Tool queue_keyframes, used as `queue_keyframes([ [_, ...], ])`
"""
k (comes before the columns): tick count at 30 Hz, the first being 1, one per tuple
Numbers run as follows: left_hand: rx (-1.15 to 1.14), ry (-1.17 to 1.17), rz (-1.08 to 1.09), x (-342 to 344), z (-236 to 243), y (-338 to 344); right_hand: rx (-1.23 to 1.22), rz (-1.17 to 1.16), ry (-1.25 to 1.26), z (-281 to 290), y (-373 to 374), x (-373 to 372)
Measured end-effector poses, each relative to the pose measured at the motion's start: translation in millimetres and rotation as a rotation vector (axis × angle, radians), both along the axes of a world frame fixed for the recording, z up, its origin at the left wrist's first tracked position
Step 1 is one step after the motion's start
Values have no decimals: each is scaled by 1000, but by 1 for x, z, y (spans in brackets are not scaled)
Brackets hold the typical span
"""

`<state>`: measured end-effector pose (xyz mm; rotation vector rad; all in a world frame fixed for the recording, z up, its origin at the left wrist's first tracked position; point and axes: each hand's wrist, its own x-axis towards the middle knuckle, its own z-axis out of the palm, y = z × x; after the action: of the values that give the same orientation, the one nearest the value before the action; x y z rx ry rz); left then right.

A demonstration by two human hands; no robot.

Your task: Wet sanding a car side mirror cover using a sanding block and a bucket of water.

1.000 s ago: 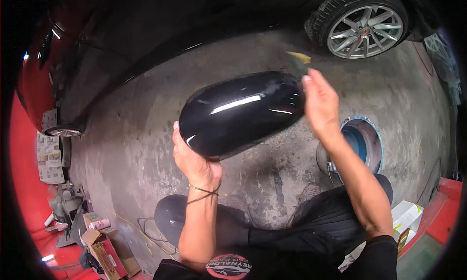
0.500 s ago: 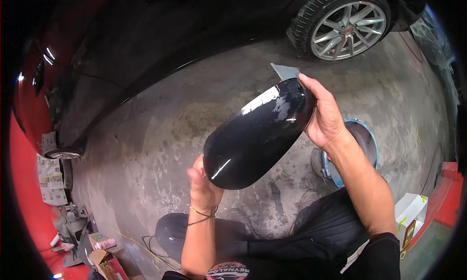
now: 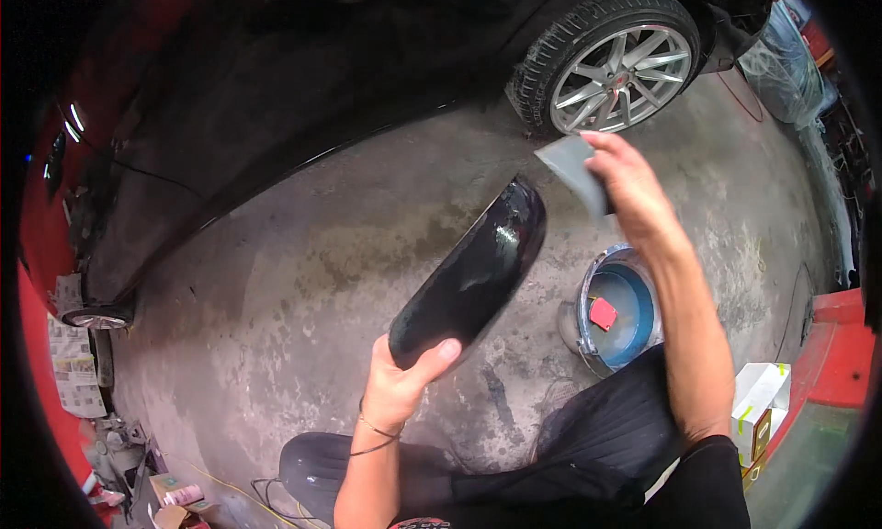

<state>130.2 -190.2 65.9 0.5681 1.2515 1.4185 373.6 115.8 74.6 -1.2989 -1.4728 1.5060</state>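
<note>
The head camera looks steeply down from above the wearer's lap, facing the concrete floor [image 3: 276,299] and tipped forward enough to take in a black car [image 3: 322,88] across the top. Its view is wide fisheye — the car's lower edge bows, and darkness rounds off the corners. The left hand [image 3: 400,382] and right hand [image 3: 629,180] are fairly near the lens, the wheel [image 3: 620,80] farther off. The dark trousers [image 3: 597,428] fill the lower edge (the picture is upright, so its left is the wearer's left).
</note>
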Motion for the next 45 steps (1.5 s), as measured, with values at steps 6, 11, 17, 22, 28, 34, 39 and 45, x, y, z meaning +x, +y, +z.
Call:
queue_keyframes([
  [6,-94,240,5,-4,4,9,29,168,-308,18,2,77],
  [11,-97,204,122,-4,-22,7,-282,338,-413,-116,-47,208],
  [17,-102,147,311,17,-24,31,122,447,-967,-311,-69,270],
  [22,-60,180,267,48,-2,34,-57,1104,-1187,-352,-87,221],
  [28,-18,283,115,47,44,15,-381,879,-1165,-234,-28,195],
  [34,-2,512,-162,16,70,42,-93,788,-547,-68,9,134],
  [39,225,299,-82,33,43,57,-246,325,119,-10,-5,23],
  [45,241,233,-39,39,50,41,-532,139,502,27,-55,-41],
])
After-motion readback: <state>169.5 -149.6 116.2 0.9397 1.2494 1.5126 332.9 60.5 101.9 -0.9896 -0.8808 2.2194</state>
